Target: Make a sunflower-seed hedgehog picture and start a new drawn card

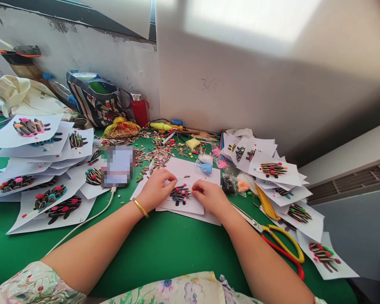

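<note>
"Where do you see the seed figure?"

"I see it on white paper over the green surface, between the left hand and the right hand."

"And each grip?"

"Both look narrow, the right beside the figure; I can't tell whether either holds anything."

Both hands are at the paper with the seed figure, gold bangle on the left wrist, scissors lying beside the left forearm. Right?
Not quite: the scissors lie beside the right forearm, as the head view shows. Both hands, left and right, are at the paper with the seed figure; the gold bangle is on the left wrist.
</note>
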A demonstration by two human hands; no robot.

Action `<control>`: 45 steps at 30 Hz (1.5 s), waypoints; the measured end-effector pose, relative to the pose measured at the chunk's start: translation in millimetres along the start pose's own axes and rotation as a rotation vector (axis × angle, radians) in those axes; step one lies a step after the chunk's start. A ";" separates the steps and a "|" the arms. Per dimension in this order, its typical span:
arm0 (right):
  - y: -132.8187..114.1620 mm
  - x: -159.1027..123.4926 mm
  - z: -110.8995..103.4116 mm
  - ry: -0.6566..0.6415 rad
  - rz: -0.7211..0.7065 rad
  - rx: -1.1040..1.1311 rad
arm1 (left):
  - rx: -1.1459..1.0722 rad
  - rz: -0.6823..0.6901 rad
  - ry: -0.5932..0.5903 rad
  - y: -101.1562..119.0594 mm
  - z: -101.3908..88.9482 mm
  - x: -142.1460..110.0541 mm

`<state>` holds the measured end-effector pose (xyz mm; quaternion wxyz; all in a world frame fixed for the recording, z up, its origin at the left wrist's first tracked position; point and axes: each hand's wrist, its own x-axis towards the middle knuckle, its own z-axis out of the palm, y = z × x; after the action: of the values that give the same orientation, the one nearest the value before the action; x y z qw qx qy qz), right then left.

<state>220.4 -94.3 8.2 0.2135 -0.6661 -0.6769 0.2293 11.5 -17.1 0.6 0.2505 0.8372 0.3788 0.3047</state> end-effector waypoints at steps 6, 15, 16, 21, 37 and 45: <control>-1.8 1.9 3.1 -0.008 -0.009 0.007 | 0.030 -0.010 -0.012 -0.3 0.1 0.3; -1.3 4.2 5.6 0.004 -0.048 -0.033 | 0.095 -0.093 -0.123 -3.1 2.3 -0.1; -1.3 4.4 6.0 0.008 -0.052 -0.036 | 0.102 -0.095 -0.125 -3.1 2.2 -0.3; -1.1 5.1 10.0 0.021 -0.022 -0.044 | 0.115 -0.101 -0.127 -2.8 1.7 -0.7; 2.8 7.1 9.3 0.029 -0.140 -0.060 | 0.126 -0.133 -0.162 -0.5 -0.3 0.1; 9.4 1.9 -8.9 0.127 -0.027 -0.041 | 0.242 -0.101 -0.078 -8.9 -7.8 4.1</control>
<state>233.2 -92.1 9.7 0.2454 -0.6741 -0.6756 0.1700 3.9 -7.2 1.5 0.1772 0.8524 0.4445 0.2109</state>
